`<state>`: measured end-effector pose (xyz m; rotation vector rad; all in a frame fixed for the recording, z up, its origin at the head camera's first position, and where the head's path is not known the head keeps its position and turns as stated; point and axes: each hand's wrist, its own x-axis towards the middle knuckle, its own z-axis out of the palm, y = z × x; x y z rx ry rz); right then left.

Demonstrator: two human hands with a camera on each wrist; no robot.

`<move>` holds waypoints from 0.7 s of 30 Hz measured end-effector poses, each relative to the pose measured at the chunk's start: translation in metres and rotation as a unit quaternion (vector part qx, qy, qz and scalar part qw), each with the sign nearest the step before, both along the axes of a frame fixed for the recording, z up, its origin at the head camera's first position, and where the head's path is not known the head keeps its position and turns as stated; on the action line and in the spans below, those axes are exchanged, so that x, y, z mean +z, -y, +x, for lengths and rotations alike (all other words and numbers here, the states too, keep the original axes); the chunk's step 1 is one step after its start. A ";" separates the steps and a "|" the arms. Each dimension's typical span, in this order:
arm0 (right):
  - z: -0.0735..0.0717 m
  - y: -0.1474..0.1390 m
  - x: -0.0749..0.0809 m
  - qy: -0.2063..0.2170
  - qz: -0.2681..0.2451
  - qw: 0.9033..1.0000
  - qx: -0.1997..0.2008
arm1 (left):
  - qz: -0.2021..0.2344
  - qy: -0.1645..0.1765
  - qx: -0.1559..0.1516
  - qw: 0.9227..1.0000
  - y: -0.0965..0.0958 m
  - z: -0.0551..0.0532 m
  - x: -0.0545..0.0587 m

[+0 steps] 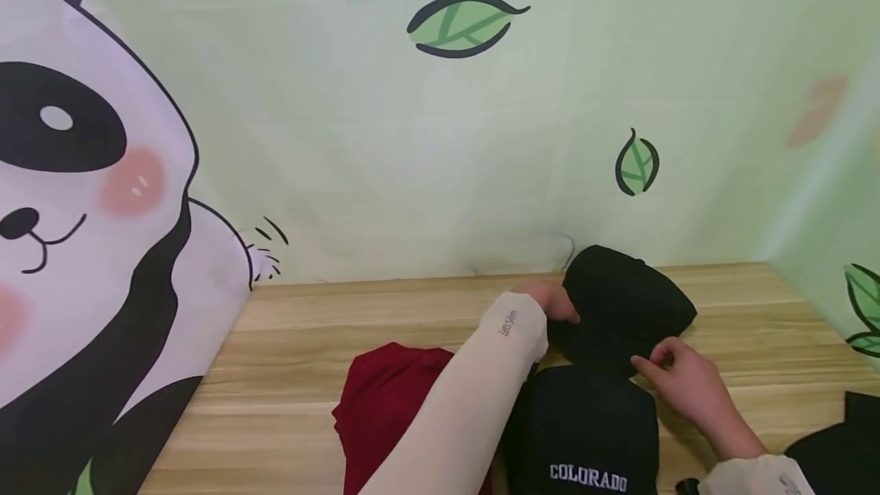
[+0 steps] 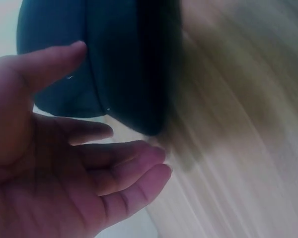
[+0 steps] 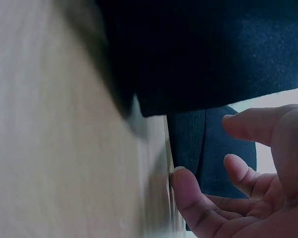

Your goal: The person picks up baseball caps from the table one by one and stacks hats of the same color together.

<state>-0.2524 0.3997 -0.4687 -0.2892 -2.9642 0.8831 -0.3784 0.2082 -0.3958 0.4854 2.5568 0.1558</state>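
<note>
At the back of the table a plain black cap (image 1: 622, 304) lies between my two hands. My left hand (image 1: 550, 298) is at its left side; in the left wrist view the thumb (image 2: 59, 62) overlaps the black fabric (image 2: 124, 59) while the other fingers are spread loosely apart. Near the cap's front right edge is my right hand (image 1: 687, 384), its fingers relaxed and nothing between them in the right wrist view. A second black cap (image 1: 584, 418), lettered COLORADO in white, sits just in front of the first. To its left lies a dark red cap (image 1: 388, 396), partly hidden by my left sleeve.
Another black item (image 1: 846, 441) lies at the right edge, cut off by the frame. Behind the wooden table (image 1: 289, 373) hangs a pale green backdrop (image 1: 357, 136) with a panda and leaves, and it continues along the right side.
</note>
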 end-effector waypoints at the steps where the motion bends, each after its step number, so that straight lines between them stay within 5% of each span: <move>1: 0.000 0.000 0.001 0.001 -0.003 1.000 -0.001 | -0.008 0.003 -0.009 1.000 -0.002 -0.001 -0.002; 10: 0.000 0.002 -0.001 0.032 -0.080 0.996 -0.001 | 0.002 0.003 -0.057 0.998 -0.009 -0.013 -0.020; 15: 0.001 0.000 -0.001 0.035 -0.168 0.985 0.000 | 0.029 0.005 -0.059 0.998 -0.011 -0.017 -0.022; 19: 0.001 -0.004 -0.002 0.031 -0.290 0.957 0.002 | 0.060 0.009 -0.057 0.996 -0.008 -0.018 -0.021; 21: 0.002 -0.009 -0.002 0.026 -0.377 0.926 0.002 | 0.070 0.012 -0.051 0.996 -0.006 -0.018 -0.019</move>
